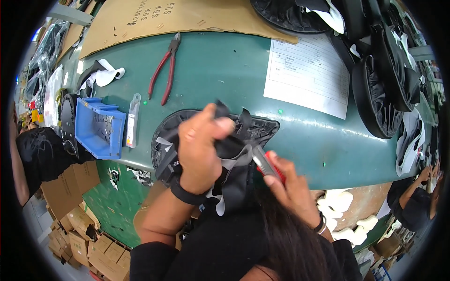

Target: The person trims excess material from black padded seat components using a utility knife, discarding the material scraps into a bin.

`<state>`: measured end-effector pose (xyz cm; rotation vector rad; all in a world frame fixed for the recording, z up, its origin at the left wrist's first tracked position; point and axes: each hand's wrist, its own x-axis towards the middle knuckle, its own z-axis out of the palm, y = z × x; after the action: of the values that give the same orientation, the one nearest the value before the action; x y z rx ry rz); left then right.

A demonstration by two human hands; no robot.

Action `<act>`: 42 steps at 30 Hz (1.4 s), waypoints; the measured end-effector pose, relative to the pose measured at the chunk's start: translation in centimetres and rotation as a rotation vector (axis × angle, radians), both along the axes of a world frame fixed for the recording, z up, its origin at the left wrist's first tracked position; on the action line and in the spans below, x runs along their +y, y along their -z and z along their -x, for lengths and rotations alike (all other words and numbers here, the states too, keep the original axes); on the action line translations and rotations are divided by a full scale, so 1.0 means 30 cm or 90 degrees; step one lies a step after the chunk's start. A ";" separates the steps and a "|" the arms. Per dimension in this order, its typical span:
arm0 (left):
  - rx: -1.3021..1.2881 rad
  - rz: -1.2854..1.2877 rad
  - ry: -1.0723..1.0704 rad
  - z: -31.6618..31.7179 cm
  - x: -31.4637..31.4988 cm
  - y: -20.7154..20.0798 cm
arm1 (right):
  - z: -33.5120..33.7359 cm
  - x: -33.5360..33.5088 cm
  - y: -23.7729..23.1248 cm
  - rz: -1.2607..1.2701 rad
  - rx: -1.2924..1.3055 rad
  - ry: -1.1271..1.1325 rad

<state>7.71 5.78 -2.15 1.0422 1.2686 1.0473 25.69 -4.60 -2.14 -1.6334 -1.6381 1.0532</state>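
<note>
Black fabric [229, 148] is pinched by the left grip [199, 152], a red cutter [269, 166] is held in the right grip [291, 188], and cutting appears unfinished, a pale strip [241, 159] hanging between them.

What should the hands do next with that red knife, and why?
Maybe slide the red knife gently along the black fabric: the right hand holds its front end by a grey strip, while the left hand seems to grip the fabric.
</note>
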 end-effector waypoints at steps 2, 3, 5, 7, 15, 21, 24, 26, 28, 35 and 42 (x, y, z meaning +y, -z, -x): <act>-0.149 0.049 -0.037 0.007 0.036 -0.020 | 0.011 -0.008 0.025 -0.046 0.001 -0.005; -0.290 0.103 -0.078 0.015 0.045 -0.035 | 0.013 -0.011 0.010 -0.008 -0.007 -0.014; -0.333 0.083 -0.163 -0.013 0.057 -0.085 | 0.014 -0.011 -0.054 0.118 -0.025 -0.048; -0.600 0.086 -0.029 0.073 0.112 -0.061 | -0.027 -0.032 -0.062 0.087 -0.045 -0.124; 0.563 -0.312 0.325 0.097 0.028 -0.122 | -0.081 0.088 -0.120 0.032 -0.245 -0.236; 0.487 -0.373 0.422 0.108 -0.070 -0.022 | -0.106 0.117 -0.114 0.079 -0.274 -0.255; 0.400 -0.354 0.408 0.104 -0.065 -0.006 | -0.130 0.144 -0.101 0.080 -0.163 -0.302; 0.312 -0.306 0.376 0.108 -0.049 -0.010 | -0.139 0.161 -0.135 0.093 -0.217 -0.361; 0.269 -0.291 0.333 0.113 -0.034 -0.013 | -0.154 0.153 -0.166 0.107 -0.258 -0.379; -0.191 -0.078 0.057 0.136 -0.047 -0.025 | -0.155 -0.064 -0.188 0.104 -0.400 -0.294; 0.680 -0.425 0.318 0.256 0.015 -0.042 | -0.113 0.018 -0.173 -0.026 -0.421 -0.229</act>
<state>0.02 6.24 -0.89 2.4958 1.3239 0.4756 29.08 -4.05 3.06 -1.8152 -2.4332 0.6495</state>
